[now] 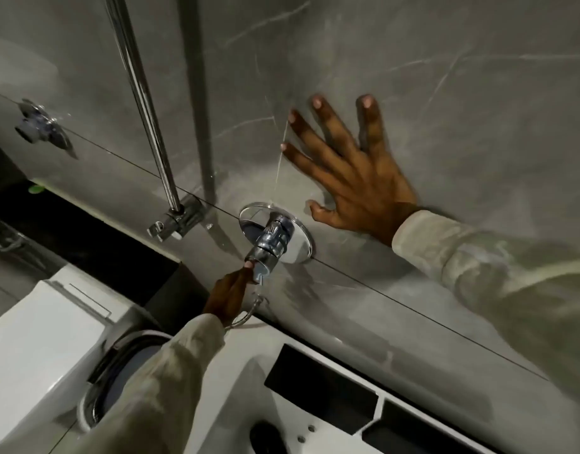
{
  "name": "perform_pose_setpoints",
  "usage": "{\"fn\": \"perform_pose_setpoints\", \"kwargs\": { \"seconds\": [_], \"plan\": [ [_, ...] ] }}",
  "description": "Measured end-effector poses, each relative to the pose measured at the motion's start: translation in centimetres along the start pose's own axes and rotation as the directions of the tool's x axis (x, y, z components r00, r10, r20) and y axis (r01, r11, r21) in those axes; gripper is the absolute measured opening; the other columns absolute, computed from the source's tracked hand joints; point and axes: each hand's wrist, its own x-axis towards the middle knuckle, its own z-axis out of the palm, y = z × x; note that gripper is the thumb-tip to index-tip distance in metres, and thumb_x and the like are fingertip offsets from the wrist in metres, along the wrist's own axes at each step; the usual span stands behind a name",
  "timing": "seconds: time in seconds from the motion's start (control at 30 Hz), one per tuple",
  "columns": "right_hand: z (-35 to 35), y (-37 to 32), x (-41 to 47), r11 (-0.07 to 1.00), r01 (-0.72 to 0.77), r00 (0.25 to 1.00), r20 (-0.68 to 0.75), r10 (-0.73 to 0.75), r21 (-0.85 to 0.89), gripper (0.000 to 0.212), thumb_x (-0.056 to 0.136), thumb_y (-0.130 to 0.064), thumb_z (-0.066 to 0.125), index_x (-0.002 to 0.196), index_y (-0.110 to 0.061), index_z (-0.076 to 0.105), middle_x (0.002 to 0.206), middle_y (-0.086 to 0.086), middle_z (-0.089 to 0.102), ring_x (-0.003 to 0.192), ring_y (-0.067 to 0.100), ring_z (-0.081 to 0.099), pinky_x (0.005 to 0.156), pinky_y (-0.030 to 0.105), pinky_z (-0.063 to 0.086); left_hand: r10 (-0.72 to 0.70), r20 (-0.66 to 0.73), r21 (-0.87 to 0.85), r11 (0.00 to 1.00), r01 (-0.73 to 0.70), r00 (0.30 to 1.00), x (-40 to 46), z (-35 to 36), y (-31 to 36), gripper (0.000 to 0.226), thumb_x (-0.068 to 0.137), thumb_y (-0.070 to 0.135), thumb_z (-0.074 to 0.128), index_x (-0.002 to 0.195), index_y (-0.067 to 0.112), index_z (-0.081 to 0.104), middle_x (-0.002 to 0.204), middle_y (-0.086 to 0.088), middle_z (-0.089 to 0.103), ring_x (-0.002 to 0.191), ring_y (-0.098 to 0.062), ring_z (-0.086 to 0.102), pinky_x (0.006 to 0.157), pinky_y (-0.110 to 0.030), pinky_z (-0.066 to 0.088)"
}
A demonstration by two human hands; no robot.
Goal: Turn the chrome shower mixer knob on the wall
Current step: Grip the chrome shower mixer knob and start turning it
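The chrome mixer knob sticks out from a round chrome plate on the grey marble wall, in the middle of the view. My left hand reaches up from below in a pale sleeve. Its fingers are held together, and the fingertips are closed on the knob's lower end by the small lever. My right hand lies flat on the wall just right of and above the plate, fingers spread, holding nothing.
A chrome shower rail runs down to a bracket left of the knob. Another chrome valve sits on the wall at far left. A hose fitting lies below the knob. White fixtures stand underneath.
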Motion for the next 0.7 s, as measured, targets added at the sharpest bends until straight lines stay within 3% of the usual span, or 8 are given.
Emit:
{"fn": "perform_pose_setpoints", "kwargs": {
  "seconds": [0.07, 0.2, 0.3, 0.37, 0.53, 0.63, 0.7],
  "plan": [
    [-0.3, 0.2, 0.3, 1.000, -0.002, 1.000, 0.012, 0.002, -0.007, 0.106, 0.098, -0.081, 0.030, 0.180, -0.020, 0.000, 0.185, 0.019, -0.006, 0.170, 0.046, 0.004, 0.119, 0.077, -0.026, -0.013, 0.017, 0.003, 1.000, 0.013, 1.000, 0.0, -0.3, 0.2, 0.077, 0.087, 0.073, 0.023, 0.104, 0.018, 0.075, 0.130, -0.016, 0.070, 0.121, -0.035, 0.061, 0.112, -0.049, 0.042],
    [0.0, -0.1, 0.1, 1.000, 0.011, 1.000, -0.029, -0.012, -0.022, 0.106, 0.098, -0.081, 0.030, 0.180, -0.020, 0.000, 0.185, 0.018, -0.005, 0.170, 0.046, 0.006, 0.119, 0.077, -0.026, 0.015, 0.007, 0.005, 1.000, -0.015, 1.000, -0.4, -0.4, 0.4, 0.077, 0.082, 0.082, 0.019, 0.102, 0.029, 0.071, 0.111, -0.006, 0.073, 0.110, -0.032, 0.064, 0.104, -0.047, 0.046],
    [0.1, 0.2, 0.2, 0.999, 0.015, 1.000, -0.011, -0.016, -0.039, 0.106, 0.098, -0.081, 0.031, 0.180, -0.021, 0.001, 0.186, 0.018, -0.003, 0.170, 0.046, 0.007, 0.119, 0.076, -0.027, 0.016, -0.025, 0.064, 0.998, -0.014, 1.000, -0.7, -0.5, 0.7, 0.116, 0.063, 0.103, 0.008, 0.124, 0.022, 0.066, 0.100, -0.006, 0.073, 0.099, -0.029, 0.065, 0.093, -0.043, 0.045],
    [0.1, 0.1, 0.2, 0.999, 0.015, 1.000, -0.009, -0.015, -0.039, 0.106, 0.098, -0.081, 0.031, 0.180, -0.021, 0.002, 0.186, 0.018, -0.003, 0.170, 0.046, 0.008, 0.119, 0.076, -0.027, -0.003, -0.048, 0.110, 0.994, 0.008, 0.999, -0.6, -0.7, 1.0, 0.123, 0.060, 0.104, 0.006, 0.124, 0.017, 0.066, 0.099, -0.010, 0.073, 0.097, -0.032, 0.065, 0.090, -0.043, 0.043],
    [0.5, -0.1, 0.1, 0.998, 0.012, 0.999, -0.035, -0.014, -0.066, 0.107, 0.098, -0.083, 0.027, 0.180, -0.020, -0.002, 0.186, 0.018, -0.005, 0.170, 0.045, 0.007, 0.120, 0.077, -0.025, 0.006, -0.052, 0.168, 0.986, 0.003, 0.999, -0.7, -0.8, 1.2, 0.121, 0.061, 0.104, 0.004, 0.119, 0.019, 0.067, 0.103, -0.014, 0.073, 0.100, -0.035, 0.066, 0.094, -0.048, 0.049],
    [0.6, -0.1, 0.2, 0.998, 0.011, 0.999, -0.045, -0.014, -0.059, 0.108, 0.098, -0.083, 0.027, 0.180, -0.020, -0.001, 0.186, 0.018, -0.004, 0.170, 0.045, 0.007, 0.120, 0.077, -0.024, 0.029, -0.052, 0.206, 0.978, -0.018, 0.998, -0.6, -0.7, 1.4, 0.096, 0.080, 0.090, 0.013, 0.093, 0.010, 0.066, 0.098, -0.016, 0.072, 0.091, -0.036, 0.066, 0.094, -0.052, 0.054],
    [0.7, -0.2, 0.2, 0.998, 0.011, 0.998, -0.053, -0.014, -0.054, 0.108, 0.097, -0.083, 0.027, 0.180, -0.020, -0.001, 0.185, 0.019, -0.005, 0.170, 0.046, 0.007, 0.121, 0.077, -0.023, 0.035, -0.065, 0.202, 0.979, -0.022, 0.997, -0.4, -0.9, 1.3, 0.090, 0.091, 0.079, 0.022, 0.090, 0.002, 0.068, 0.094, -0.020, 0.072, 0.087, -0.037, 0.066, 0.092, -0.053, 0.054]
  ]
}}
